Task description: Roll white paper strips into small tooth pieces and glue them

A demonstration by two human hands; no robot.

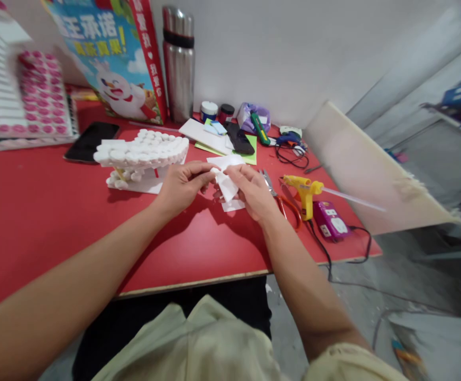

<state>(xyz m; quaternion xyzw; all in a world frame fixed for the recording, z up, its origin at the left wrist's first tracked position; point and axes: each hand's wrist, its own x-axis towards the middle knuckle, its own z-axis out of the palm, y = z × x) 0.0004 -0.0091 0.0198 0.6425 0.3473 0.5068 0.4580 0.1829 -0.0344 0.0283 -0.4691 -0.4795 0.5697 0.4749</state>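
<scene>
Both my hands meet over the middle of the red table [36, 211]. My left hand [183, 185] and my right hand [252, 190] pinch a small white foam piece [226, 185] between their fingertips, just above the tabletop. Another white scrap [232, 205] lies under them. To the left stands a white model [143, 151] built of many small foam discs on a white base. A white sheet [230, 160] lies just behind my fingers.
Scissors with orange handles [282, 201], a yellow glue gun [304, 193] and a purple power adapter [330, 220] lie right of my hands. A black phone [91, 140], a steel flask [178, 63], a colourful box [115, 58], paint jars and a utility knife [260, 128] sit behind.
</scene>
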